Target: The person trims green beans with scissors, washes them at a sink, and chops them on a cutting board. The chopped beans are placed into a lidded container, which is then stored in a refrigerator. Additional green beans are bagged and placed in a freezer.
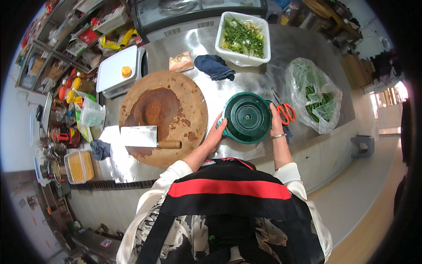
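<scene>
Before me on a stainless steel table (230, 148) is a round dark green plastic container or lid (248, 117); its exact kind I cannot tell. My left hand (216, 130) grips its left edge, thumb on the near side. On its right edge lies my right hand (276, 120), with a bracelet at the wrist. Orange-handled scissors (286, 114) rest just right of that hand. To the left, a cleaver with a wooden handle (140, 136) lies flat on a round wooden chopping block (191, 132).
A white tub of cut greens (244, 39) stands at the back, near a dark blue cloth (214, 67) and a small packet (181, 61). At the right lies a plastic bag of green vegetables (316, 95). A white lidded box (115, 74) stands beyond the block.
</scene>
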`<state>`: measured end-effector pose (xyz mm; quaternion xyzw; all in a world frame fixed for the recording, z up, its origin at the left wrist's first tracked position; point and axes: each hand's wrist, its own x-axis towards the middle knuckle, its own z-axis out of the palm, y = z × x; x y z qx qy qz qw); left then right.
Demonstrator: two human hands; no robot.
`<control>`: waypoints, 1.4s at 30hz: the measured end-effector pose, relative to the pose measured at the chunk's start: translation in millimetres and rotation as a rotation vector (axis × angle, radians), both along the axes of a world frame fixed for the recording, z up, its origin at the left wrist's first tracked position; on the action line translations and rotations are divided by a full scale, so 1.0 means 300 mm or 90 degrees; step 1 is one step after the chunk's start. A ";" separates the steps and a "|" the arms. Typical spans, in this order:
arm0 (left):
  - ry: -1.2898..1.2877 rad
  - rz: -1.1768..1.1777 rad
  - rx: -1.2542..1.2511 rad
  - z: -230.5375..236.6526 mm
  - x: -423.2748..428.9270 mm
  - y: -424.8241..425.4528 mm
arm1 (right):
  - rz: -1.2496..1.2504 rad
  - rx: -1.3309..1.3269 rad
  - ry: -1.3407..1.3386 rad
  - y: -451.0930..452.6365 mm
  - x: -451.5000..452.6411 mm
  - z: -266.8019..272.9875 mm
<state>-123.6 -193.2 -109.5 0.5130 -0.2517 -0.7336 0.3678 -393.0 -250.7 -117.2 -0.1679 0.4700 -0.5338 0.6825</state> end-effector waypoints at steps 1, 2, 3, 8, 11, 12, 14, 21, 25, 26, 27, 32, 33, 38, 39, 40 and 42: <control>0.028 -0.010 0.010 -0.006 0.005 -0.011 | -0.018 0.004 -0.004 0.011 0.006 0.009; 0.057 -0.019 0.016 -0.010 0.010 -0.022 | -0.034 0.002 -0.007 0.035 0.016 0.016; 0.080 -0.023 0.026 -0.013 0.021 -0.032 | -0.048 -0.001 -0.009 0.057 0.025 0.025; 0.066 -0.018 -0.032 -0.005 0.055 -0.009 | -0.170 -0.025 0.054 0.235 0.103 0.018; 0.065 -0.049 -0.022 0.006 0.100 0.051 | -0.239 -0.031 0.108 0.405 0.151 -0.017; 0.047 -0.059 -0.037 0.013 0.111 0.070 | -0.252 -0.035 0.106 0.459 0.166 -0.021; 0.019 -0.080 -0.071 0.032 0.131 0.095 | -0.273 -0.038 0.113 0.542 0.201 -0.026; -0.027 -0.174 -0.110 0.087 0.147 0.097 | -0.363 -0.040 0.220 0.644 0.271 -0.014; -0.022 -0.193 -0.131 0.070 0.151 0.077 | -0.352 0.057 0.244 0.644 0.267 -0.015; -0.026 -0.203 -0.152 0.060 0.155 0.075 | -0.338 0.008 0.260 0.643 0.261 -0.018; -0.021 -0.207 -0.149 0.047 0.161 0.078 | -0.352 0.003 0.277 0.642 0.263 -0.026; 0.055 -0.177 -0.168 -0.041 0.167 0.068 | -0.329 0.039 0.435 0.594 0.224 -0.082; 0.089 -0.156 -0.161 -0.059 0.160 0.060 | -0.347 0.003 0.415 0.565 0.215 -0.097; 0.091 -0.103 -0.125 -0.110 0.146 -0.021 | -0.239 0.044 0.476 0.441 0.172 -0.137; 0.130 -0.078 -0.158 -0.111 0.138 -0.035 | -0.193 0.077 0.482 0.417 0.160 -0.136; 0.130 -0.059 -0.122 -0.110 0.130 -0.054 | -0.218 0.081 0.443 0.382 0.160 -0.135; 0.167 -0.032 -0.127 -0.100 0.121 -0.086 | -0.159 0.094 0.484 0.351 0.135 -0.119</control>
